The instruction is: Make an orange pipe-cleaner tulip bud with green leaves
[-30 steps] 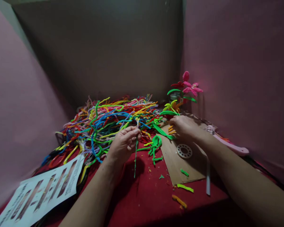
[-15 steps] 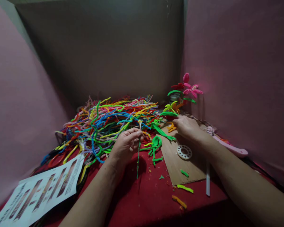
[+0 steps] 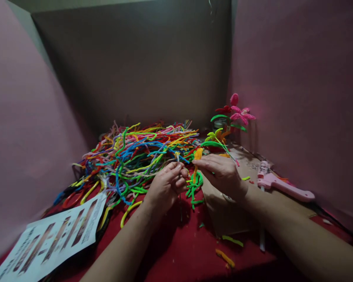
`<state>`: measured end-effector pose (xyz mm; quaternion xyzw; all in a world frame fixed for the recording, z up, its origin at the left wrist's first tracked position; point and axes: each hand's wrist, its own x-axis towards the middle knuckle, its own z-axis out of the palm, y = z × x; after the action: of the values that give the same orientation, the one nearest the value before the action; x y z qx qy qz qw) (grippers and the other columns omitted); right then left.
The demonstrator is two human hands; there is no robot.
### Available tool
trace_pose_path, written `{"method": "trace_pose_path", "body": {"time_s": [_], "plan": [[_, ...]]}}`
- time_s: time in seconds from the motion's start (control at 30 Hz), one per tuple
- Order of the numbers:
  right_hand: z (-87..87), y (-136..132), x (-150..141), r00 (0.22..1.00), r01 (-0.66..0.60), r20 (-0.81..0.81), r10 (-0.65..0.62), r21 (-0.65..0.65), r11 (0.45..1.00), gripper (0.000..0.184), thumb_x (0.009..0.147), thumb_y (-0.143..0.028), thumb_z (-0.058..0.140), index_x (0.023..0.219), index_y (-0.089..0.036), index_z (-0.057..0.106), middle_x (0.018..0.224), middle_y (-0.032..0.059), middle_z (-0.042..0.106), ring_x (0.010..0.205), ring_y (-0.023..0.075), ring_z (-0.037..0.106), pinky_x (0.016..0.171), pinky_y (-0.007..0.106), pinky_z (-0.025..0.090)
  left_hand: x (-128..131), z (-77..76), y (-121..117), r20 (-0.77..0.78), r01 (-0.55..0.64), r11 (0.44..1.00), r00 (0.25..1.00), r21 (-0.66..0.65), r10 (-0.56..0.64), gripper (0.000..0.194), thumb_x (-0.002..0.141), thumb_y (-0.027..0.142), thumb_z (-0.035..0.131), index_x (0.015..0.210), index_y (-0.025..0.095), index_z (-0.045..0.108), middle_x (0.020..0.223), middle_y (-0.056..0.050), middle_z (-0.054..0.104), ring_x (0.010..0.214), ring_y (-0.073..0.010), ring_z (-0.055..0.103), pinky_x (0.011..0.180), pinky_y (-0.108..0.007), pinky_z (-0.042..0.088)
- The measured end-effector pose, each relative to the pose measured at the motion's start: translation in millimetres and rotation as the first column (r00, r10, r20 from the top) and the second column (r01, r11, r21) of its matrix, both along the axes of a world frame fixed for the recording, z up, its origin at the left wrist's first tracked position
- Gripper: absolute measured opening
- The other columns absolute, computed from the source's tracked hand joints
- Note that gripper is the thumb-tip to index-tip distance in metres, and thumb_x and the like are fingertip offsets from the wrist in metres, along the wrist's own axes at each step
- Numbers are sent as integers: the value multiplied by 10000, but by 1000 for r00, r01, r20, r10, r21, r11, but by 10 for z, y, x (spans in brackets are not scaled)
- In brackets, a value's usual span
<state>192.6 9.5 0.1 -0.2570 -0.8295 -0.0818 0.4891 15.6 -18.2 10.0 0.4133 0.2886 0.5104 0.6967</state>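
My left hand [image 3: 168,183] is closed in a pinch around a thin flower stem [image 3: 177,156]. The stem stands upright, with a pale yellow tip above my fingers and a dark lower end hanging below. Close beside it, my right hand [image 3: 223,173] grips an orange pipe-cleaner petal [image 3: 198,154] at the fingertips, its tail pointing down. Petal and stem are a small gap apart. Just beneath the petal lies a knot of bent green pipe cleaners [image 3: 195,187]. My right hand covers part of the cardboard [image 3: 232,219] and most of the white ring on it.
A big heap of colourful pipe cleaners [image 3: 144,156] fills the back. Finished pink flowers [image 3: 242,113] and a yellow flower [image 3: 215,135] stand back right. A pink glue gun [image 3: 285,188] lies at right, a printed sheet [image 3: 59,235] at left. Orange and green scraps [image 3: 225,257] lie in front.
My right hand has come back from the far side of the cardboard toward my left hand, bringing the orange petal. My left hand still pinches the stem, in nearly the same place.
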Motion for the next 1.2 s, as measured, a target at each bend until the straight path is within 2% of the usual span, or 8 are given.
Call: {"method": "trace_pose_path", "body": {"time_s": [0.2,0.33,0.43,0.53,0.67,0.87,1.0,1.2], "plan": [[-45,-63,-106,979,-190,-105,175,-144,971,290,841,-125,474,1047,-224,653,921,54,714,864,163,646,805,337,499,66,-15,-61,-208,-61,994,975,86,77,240,684,326,699,772,141,573,554,74,373,428,-12,276,416,-153,216],[-7,-101,-127,914,-350,-340,223,-380,856,285,824,-160,519,1070,-234,644,964,44,703,863,158,644,780,315,498,58,-27,-62,-217,-94,994,971,60,105,229,703,344,674,727,154,548,506,86,316,406,-20,212,397,-171,165],[54,-66,-109,749,-539,-660,68,-545,642,330,804,-249,572,1132,-225,594,835,20,694,661,121,627,560,235,476,50,5,-73,-241,-122,992,963,23,124,226,684,331,687,703,159,541,497,79,336,403,-24,238,391,-167,168],[89,9,-82,570,-754,-816,-96,-567,333,285,749,-338,631,990,-186,623,677,-9,642,469,76,531,391,178,346,60,25,-93,-281,-106,994,954,12,105,232,657,323,704,679,155,546,483,75,349,396,-23,252,387,-165,173],[88,46,-71,531,-841,-829,-174,-541,13,184,676,-288,699,725,-123,634,611,-9,602,498,53,517,445,155,371,84,19,-117,-324,-42,999,945,35,51,223,657,307,704,659,143,553,471,74,355,389,-16,240,384,-166,160],[115,-22,-98,499,-864,-849,-176,-503,-20,134,625,-199,717,675,-112,628,573,-18,580,469,43,486,416,143,352,83,46,-143,-325,10,999,946,-31,-19,252,662,344,705,672,154,540,463,82,346,364,-14,217,361,-171,137],[117,-42,-103,472,-881,-868,-157,-458,-120,93,656,-177,675,681,-108,618,553,-15,574,430,45,469,360,140,319,90,77,-172,-335,43,998,941,-54,-58,248,644,319,721,644,144,546,456,75,367,351,-10,231,352,-172,146],[92,-40,-126,355,-931,-864,-358,-292,-219,52,691,-78,623,691,-118,590,572,-4,583,438,43,481,387,133,384,159,110,-226,-254,-96,995,963,2,93,193,615,262,732,656,140,589,437,65,417,358,-18,294,363,-166,201]]}}
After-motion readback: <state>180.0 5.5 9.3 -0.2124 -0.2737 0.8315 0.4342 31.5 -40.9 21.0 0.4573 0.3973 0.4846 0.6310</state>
